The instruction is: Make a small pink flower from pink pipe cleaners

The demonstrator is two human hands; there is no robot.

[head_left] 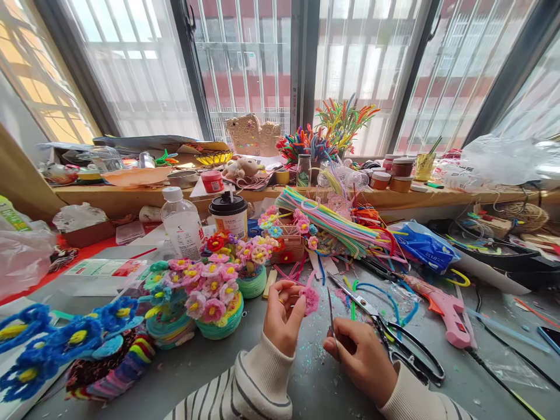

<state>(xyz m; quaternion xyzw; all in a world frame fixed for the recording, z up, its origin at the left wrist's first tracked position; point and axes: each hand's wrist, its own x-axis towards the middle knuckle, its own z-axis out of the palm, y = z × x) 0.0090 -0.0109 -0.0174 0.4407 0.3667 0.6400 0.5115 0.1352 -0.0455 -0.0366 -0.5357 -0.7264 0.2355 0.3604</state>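
My left hand (285,318) pinches a pink fuzzy flower (311,300) between thumb and fingers, its petals facing right. Just to the right, my right hand (361,356) is closed around a thin dark tool (331,315), possibly small scissors, whose point stands upward near the flower. Beyond my right hand lie large black-handled scissors (371,312), with nobody holding them. Left of my left hand stand small pots of pink pipe-cleaner flowers (214,287). Glitter and small scraps are scattered on the grey table (262,373) between and around my hands.
A pink glue gun (450,309) with a cable lies at the right. Pastel pipe cleaners (332,224) are piled behind the hands. A plastic bottle (180,224) and a lidded cup (230,217) stand at the back left. Blue flowers (74,344) fill the front left.
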